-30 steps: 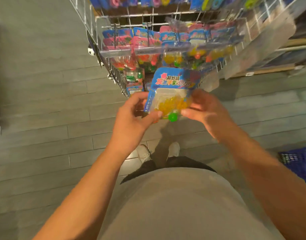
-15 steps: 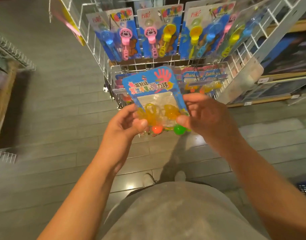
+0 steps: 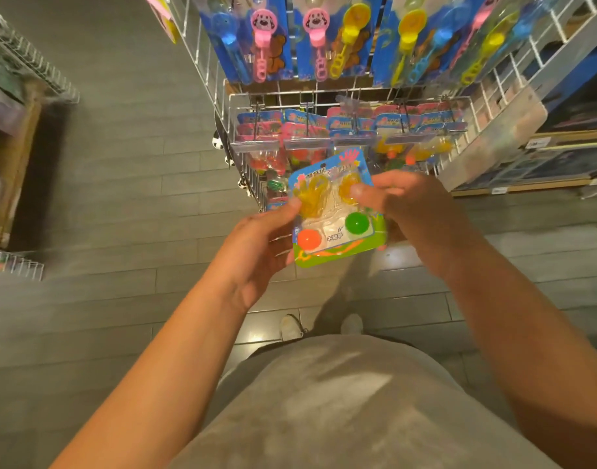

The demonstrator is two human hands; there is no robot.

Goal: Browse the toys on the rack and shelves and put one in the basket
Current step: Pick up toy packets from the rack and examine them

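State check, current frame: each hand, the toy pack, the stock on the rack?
left hand: grips the toy pack's left edge
right hand: pinches the pack's right side
toy pack: off the rack, sealed, face up, tilted
hanging packs: on their hooks
bubble wand cards: hung on the wire rack

Dim warm indoor light, floor glare near the shoes, blurred edges, wide-angle bending

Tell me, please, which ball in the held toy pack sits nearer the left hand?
The orange ball, at the pack's lower left beside the left hand; the green ball sits farther right.
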